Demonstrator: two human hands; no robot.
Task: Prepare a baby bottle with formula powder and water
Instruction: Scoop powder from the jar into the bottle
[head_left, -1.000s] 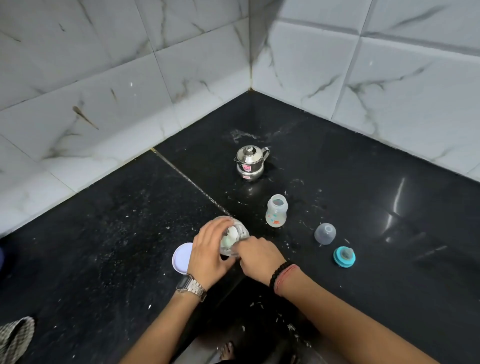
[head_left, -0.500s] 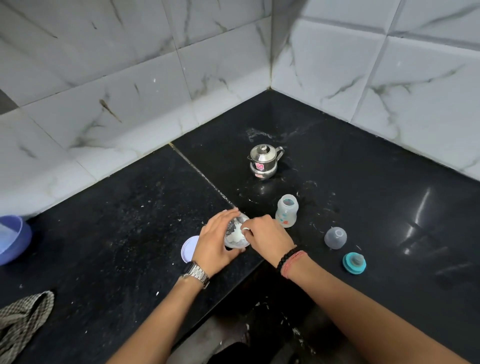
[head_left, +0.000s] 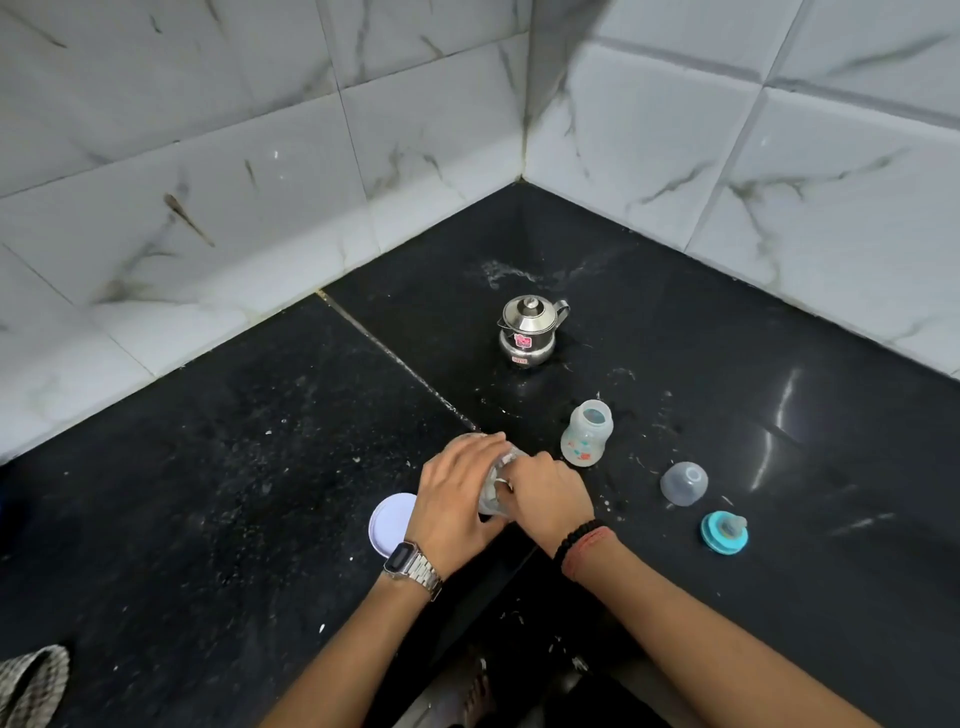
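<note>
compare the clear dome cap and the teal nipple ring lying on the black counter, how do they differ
The clear grey dome-shaped plastic cap is translucent and colourless; the teal plastic ring with its pale nipple is opaque and bright. The dome cap is one smooth rounded shell, while the teal ring is a flat collar with a nipple sticking out of it. The dome cap lies farther from the person, the teal ring nearer. Both lie loose on the black stone counter, off the open baby bottle.

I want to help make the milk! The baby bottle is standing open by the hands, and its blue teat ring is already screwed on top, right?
Not quite. The head view shows the baby bottle standing open beside the hands, but the blue teat ring is not screwed on; it lies apart on the black counter, near the clear cap.
</note>
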